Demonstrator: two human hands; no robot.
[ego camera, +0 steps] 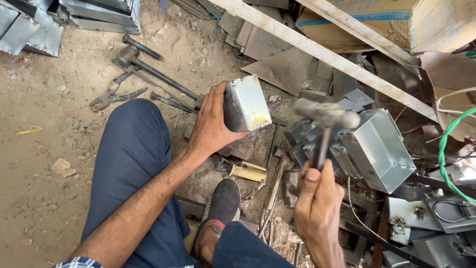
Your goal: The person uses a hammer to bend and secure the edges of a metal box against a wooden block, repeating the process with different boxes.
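Note:
My left hand [212, 124] grips a small sheet-metal box [246, 103], holding it tilted above the dirt floor with one shiny face turned toward me. My right hand [317, 198] is closed around the shaft of a hammer [325, 116]; its blurred metal head sits raised just right of the box, a short gap apart from it. My knee in blue trousers and my sandalled foot [222, 206] lie below the box.
Finished metal boxes [379, 149] pile at the right with scrap sheet and a green wire [446, 159]. Pliers [114, 97], another hammer [148, 67] and rods lie on the dirt at upper left. A wooden plank [317, 52] crosses the top.

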